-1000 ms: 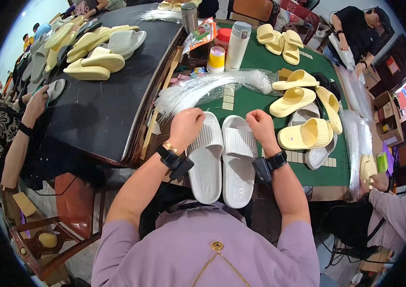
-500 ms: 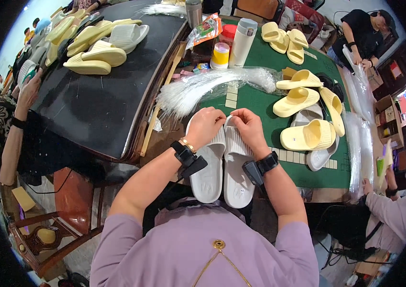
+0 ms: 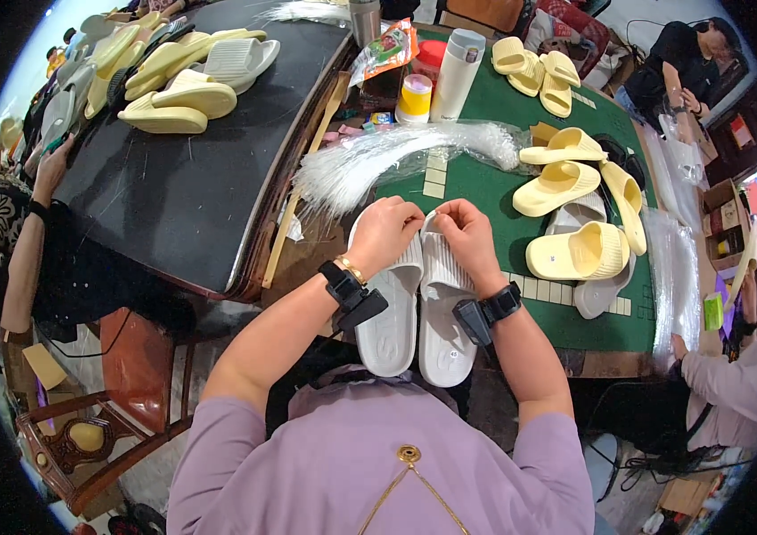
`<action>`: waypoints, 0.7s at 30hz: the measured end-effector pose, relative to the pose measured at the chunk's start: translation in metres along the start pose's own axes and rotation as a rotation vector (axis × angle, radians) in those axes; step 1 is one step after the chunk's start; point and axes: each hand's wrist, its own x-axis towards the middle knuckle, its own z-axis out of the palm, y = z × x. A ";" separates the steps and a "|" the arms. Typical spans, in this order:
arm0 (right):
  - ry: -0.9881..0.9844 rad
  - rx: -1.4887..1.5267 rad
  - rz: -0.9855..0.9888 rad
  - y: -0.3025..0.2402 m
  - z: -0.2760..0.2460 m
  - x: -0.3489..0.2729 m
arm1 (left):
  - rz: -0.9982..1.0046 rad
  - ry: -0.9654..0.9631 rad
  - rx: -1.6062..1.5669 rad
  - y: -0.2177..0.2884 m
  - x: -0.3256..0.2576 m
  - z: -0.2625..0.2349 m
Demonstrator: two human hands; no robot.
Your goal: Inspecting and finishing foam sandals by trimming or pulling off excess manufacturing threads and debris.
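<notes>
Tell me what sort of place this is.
Probably a small slipper packing workshop: piles of pale yellow foam slippers on a green-topped table, a bundle of clear plastic ties, other people working nearby.

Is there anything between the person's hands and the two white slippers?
No. Both the left hand and the right hand rest right on the toe ends of the white slippers, fingers pinched together there. The bundle of clear plastic ties lies just beyond, not in between.

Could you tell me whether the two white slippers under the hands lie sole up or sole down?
Sole up: the white slippers show ribbed tread, side by side.
</notes>
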 end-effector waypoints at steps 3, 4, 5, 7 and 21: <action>0.004 0.013 0.002 -0.001 0.000 0.000 | 0.014 0.023 -0.013 -0.001 -0.001 0.001; 0.001 0.019 0.009 -0.001 0.000 0.000 | 0.014 0.022 -0.013 -0.002 0.000 0.002; 0.001 0.019 0.010 0.000 0.000 0.000 | 0.008 0.019 -0.014 -0.002 0.000 0.002; -0.011 0.018 0.003 0.000 0.000 0.000 | 0.002 0.016 -0.015 -0.003 0.000 0.004; -0.011 0.005 0.017 -0.008 0.000 -0.002 | 0.058 0.061 0.006 -0.003 -0.001 0.004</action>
